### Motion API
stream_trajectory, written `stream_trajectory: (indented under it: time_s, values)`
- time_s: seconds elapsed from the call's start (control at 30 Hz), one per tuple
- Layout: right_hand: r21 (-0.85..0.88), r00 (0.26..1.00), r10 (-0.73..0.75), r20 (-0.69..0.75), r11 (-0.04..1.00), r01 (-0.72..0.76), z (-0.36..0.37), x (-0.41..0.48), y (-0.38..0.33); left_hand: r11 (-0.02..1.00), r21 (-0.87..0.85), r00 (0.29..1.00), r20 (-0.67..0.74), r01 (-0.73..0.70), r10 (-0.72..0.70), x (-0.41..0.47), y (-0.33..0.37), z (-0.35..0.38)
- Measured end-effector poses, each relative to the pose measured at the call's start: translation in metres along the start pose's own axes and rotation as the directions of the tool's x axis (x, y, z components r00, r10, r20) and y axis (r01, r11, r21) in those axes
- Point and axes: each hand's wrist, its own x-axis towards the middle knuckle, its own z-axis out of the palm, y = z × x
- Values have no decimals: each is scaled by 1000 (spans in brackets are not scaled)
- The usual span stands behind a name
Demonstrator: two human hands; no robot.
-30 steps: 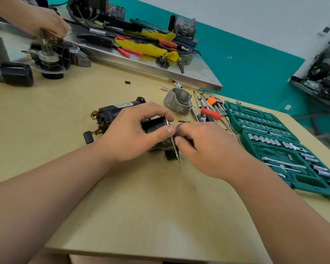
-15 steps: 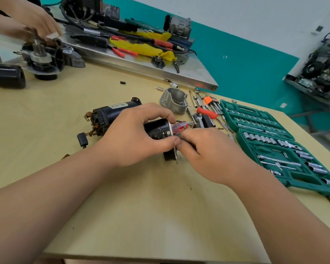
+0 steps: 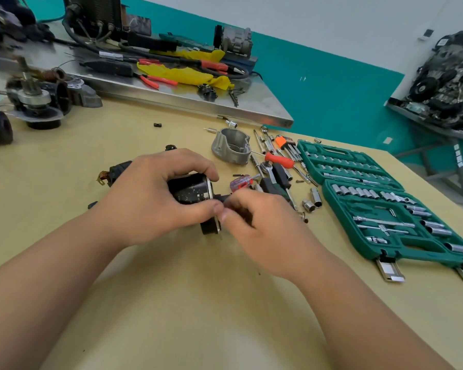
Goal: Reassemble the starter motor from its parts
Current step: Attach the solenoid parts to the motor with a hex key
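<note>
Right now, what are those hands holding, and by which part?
The left hand grips the black motor around its metal-plated end, fingers over the top. The right hand pinches a small part at that end, too hidden to name.

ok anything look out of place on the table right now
Nothing damaged or spilled. Two loose sockets lie on the table beside the open green socket case, not in its slots. The left hand grips the motor body; the right hand pinches a small dark part at its end.
</note>
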Motion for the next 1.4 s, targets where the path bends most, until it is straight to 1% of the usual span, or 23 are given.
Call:
stream_trajectory:
  time_s: [0.03,0.07,0.1,0.13,0.17,0.2,0.23,0.27,0.33,0.4,0.47,0.5,0.6,0.67,0.8,0.9,1.0,1.17,1.33,1.4]
  values:
    - [46,1000,12,-15,999,-12,-5,1,5,999,-16,1000,-6,31,-31,0,-3,-1]
    - [100,997,48,-62,994,-41,-13,4,13,997,-35,997,-17,68,-69,0,-6,-3]
    - [156,985,115,-133,983,-94,-22,9,24,993,-59,994,-28,107,-109,0,-9,-5]
    - [200,957,207,-202,966,-166,-33,15,37,986,-82,989,-39,142,-146,0,-13,-8]
    - [216,922,304,-238,942,-255,-44,22,50,979,-104,982,-50,174,-180,-1,-16,-12]
    - [198,891,384,-242,919,-342,-52,29,63,972,-122,976,-58,200,-208,-1,-19,-16]
    - [152,875,425,-231,904,-399,-56,36,72,966,-134,971,-60,221,-231,-1,-21,-21]
    - [76,881,419,-219,908,-413,-56,44,79,963,-136,969,-60,231,-240,-1,-24,-25]
    - [-120,931,327,-164,930,-348,-48,61,85,962,-144,967,-67,233,-244,-2,-28,-30]
    - [-313,965,259,-27,915,-255,-37,78,80,956,-167,964,-68,243,-257,-3,-29,-32]
    - [-471,952,280,120,860,-194,-25,95,74,952,-176,963,-55,250,-263,-4,-28,-32]
    - [-535,940,298,166,828,-168,-20,102,72,953,-168,963,-48,253,-264,-5,-27,-33]
    - [-637,920,338,200,758,-141,-12,118,68,954,-153,963,-42,258,-267,-6,-29,-33]
    - [-672,903,382,194,722,-161,-9,126,67,953,-159,962,-44,259,-269,-7,-31,-33]
    - [-690,859,491,141,672,-271,-7,133,69,955,-156,964,-44,254,-263,-8,-33,-33]
    - [-695,851,507,137,662,-283,-7,137,68,954,-170,965,-47,247,-258,-8,-33,-32]
    - [-680,849,494,188,689,-251,-7,138,65,950,-181,962,-51,254,-267,-8,-34,-32]
    - [-681,857,470,209,700,-218,-12,131,64,946,-182,958,-47,269,-281,-10,-33,-32]
    - [-523,866,480,142,779,-346,-19,128,78,942,-193,956,-52,276,-290,-9,-33,-31]
    - [-487,864,484,139,793,-366,-23,127,80,941,-197,955,-53,276,-291,-9,-34,-31]
